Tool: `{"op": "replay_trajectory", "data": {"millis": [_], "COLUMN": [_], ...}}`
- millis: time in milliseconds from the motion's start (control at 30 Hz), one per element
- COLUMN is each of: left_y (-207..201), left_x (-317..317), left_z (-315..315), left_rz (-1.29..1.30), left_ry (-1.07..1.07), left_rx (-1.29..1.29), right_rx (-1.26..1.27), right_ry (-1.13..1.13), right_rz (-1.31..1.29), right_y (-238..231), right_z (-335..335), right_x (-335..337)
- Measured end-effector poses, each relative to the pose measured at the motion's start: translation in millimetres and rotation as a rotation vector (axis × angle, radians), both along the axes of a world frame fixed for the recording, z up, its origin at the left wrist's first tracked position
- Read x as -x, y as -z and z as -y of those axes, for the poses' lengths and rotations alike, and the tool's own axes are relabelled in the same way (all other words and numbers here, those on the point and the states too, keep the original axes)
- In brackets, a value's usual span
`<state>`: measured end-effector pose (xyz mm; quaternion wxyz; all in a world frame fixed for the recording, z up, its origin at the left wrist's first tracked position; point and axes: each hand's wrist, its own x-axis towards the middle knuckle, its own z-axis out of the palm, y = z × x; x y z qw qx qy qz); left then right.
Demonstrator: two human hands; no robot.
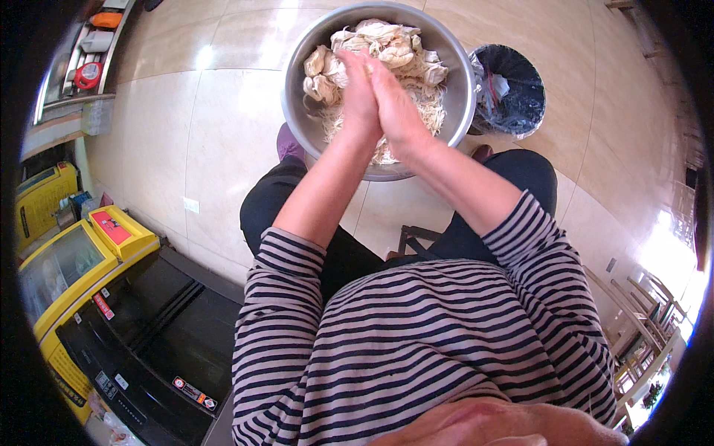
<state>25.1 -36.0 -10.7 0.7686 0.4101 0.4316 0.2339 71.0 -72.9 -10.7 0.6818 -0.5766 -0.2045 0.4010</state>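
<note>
My left hand (360, 97) and my right hand (394, 104) are pressed palm to palm, fingers pointing away from me. They are over a large round metal basin (295, 111). Whatever lies between the palms is hidden. Cream-coloured chunks of what looks like cooked chicken meat (394, 50) are heaped along the basin's far side. Thin pale shreds (430, 108) of the same colour cover the basin's bottom nearer to me, below and beside my hands.
A bin (524, 93) lined with a black bag stands right of the basin. My knees flank the basin's near side on the tiled floor (163, 134). A black chest freezer (171, 320) and a yellow glass-topped one (67, 260) are at left. Wooden chairs (647, 320) stand at right.
</note>
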Motion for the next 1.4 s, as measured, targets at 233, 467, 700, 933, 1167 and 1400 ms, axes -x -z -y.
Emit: {"op": "replay_trajectory", "data": {"millis": [233, 467, 700, 933, 1167, 1400], "left_y": [-5.5, -27.9, 0.4, -1.3, -11.1, 2.1], "left_x": [-1.6, -6.4, 3.5, -3.5, -0.2, -0.1], "left_z": [-10.6, 25.4, -12.0, -0.5, 0.2, -17.2], "left_rz": [0.083, 0.145, 0.032, 0.056, 0.183, 0.152], "left_ry": [0.044, -0.033, -0.063, 0.052, 0.194, -0.028], "left_rx": [0.087, -0.126, -0.149, 0.056, -0.087, 0.035], "right_rx": [0.117, 0.062, 0.051, 0.025, 0.056, -0.026], "right_ry": [0.003, 0.055, -0.004, -0.057, -0.031, -0.079], "right_rz": [-0.038, -0.383, -0.03, -0.172, -0.353, -0.182], "right_y": [7.5, 3.6, 1.3, -8.1, -14.2, -6.6], "right_z": [-7.4, 0.1, -3.2, -1.8, -3.2, -3.1], "right_x": [0.6, -10.0, 11.9, -3.9, -8.6, 4.9]}}
